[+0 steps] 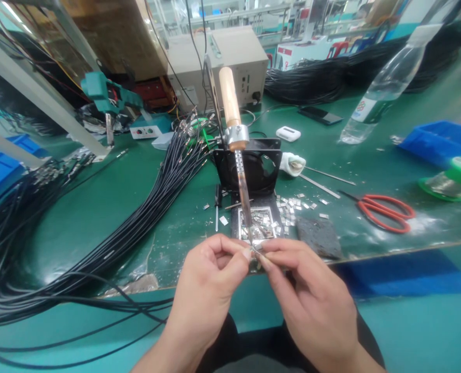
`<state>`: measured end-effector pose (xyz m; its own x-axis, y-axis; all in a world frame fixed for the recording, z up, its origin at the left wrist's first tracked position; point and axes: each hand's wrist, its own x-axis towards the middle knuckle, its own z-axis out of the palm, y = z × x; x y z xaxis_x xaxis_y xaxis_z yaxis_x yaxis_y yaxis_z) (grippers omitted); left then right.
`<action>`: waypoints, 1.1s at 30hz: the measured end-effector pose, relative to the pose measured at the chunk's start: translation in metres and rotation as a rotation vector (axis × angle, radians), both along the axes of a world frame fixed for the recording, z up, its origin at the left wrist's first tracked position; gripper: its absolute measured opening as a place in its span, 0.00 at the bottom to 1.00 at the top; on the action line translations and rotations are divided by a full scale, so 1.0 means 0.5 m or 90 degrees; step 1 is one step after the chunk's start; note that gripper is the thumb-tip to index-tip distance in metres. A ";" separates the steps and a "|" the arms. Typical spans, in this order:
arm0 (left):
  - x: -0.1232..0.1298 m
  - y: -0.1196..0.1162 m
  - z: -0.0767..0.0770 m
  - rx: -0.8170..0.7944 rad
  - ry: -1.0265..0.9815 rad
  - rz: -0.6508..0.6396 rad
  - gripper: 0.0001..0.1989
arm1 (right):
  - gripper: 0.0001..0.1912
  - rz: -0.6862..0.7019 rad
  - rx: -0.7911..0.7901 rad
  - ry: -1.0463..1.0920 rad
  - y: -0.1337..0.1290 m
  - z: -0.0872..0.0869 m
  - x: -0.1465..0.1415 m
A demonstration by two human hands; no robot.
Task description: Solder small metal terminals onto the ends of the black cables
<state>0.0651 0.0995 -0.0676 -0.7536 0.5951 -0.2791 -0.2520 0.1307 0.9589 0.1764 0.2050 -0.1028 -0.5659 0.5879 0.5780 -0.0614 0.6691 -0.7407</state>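
Observation:
Below the tip of a wooden-handled soldering iron (244, 202), my two hands meet at the bench's front edge. My left hand (210, 274) is closed in a pinch, thumb against forefinger; what it grips is too small to name. My right hand (311, 295) also pinches, on a small silvery metal piece (256, 249) at the iron's tip. The iron is fixed nearly upright, its tip pointing down. Just behind my fingers lies a small tray (272, 213) of metal tabs, with more loose tabs (288, 210) to its right.
Black cables (152, 207) bundle across the left. A black fan (249, 168) stands behind the tray. To the right are a dark block (319, 237), red-handled scissors (388, 211), a solder spool (451, 181), a blue bin (442, 145) and a water bottle (386, 88). A screwdriver (217, 199) lies left.

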 end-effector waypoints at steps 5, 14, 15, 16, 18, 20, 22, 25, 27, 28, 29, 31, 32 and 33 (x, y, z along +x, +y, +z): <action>-0.002 0.002 0.003 0.001 0.000 0.005 0.10 | 0.06 0.001 -0.002 0.010 0.003 0.002 -0.003; -0.002 0.000 -0.002 0.006 0.002 0.007 0.10 | 0.06 -0.001 -0.002 0.013 0.002 -0.001 -0.004; -0.002 0.000 -0.003 0.005 0.002 0.004 0.10 | 0.06 0.000 -0.003 0.014 0.002 -0.001 -0.004; -0.003 0.001 -0.003 0.004 0.003 0.001 0.10 | 0.06 0.001 -0.005 0.014 0.002 -0.001 -0.004; -0.004 0.001 -0.003 0.002 0.007 -0.003 0.10 | 0.06 0.003 -0.003 0.014 0.003 0.000 -0.005; -0.004 0.002 -0.003 -0.001 0.008 -0.001 0.10 | 0.06 0.004 -0.003 0.013 0.004 0.001 -0.006; -0.004 0.002 -0.002 0.001 0.010 0.003 0.10 | 0.06 0.005 -0.003 0.011 0.004 0.001 -0.007; -0.003 0.002 -0.001 0.006 0.011 0.006 0.09 | 0.06 0.006 -0.003 0.008 0.003 0.000 -0.007; -0.003 0.002 -0.002 0.006 0.011 0.005 0.09 | 0.06 0.005 -0.001 0.009 0.002 0.000 -0.006; -0.003 0.001 -0.002 0.006 0.013 0.004 0.09 | 0.06 0.004 -0.002 0.012 0.002 0.000 -0.005; -0.003 0.001 -0.002 0.007 0.014 0.003 0.10 | 0.06 0.004 -0.005 0.014 0.002 -0.001 -0.005; -0.004 0.001 -0.003 0.008 0.014 0.001 0.10 | 0.06 0.005 -0.007 0.015 0.002 -0.001 -0.004; -0.004 0.001 -0.003 0.010 0.013 0.002 0.10 | 0.06 0.006 -0.006 0.014 0.003 0.000 -0.004; -0.004 0.001 -0.003 0.011 0.011 0.002 0.10 | 0.06 0.007 -0.004 0.013 0.003 0.000 -0.004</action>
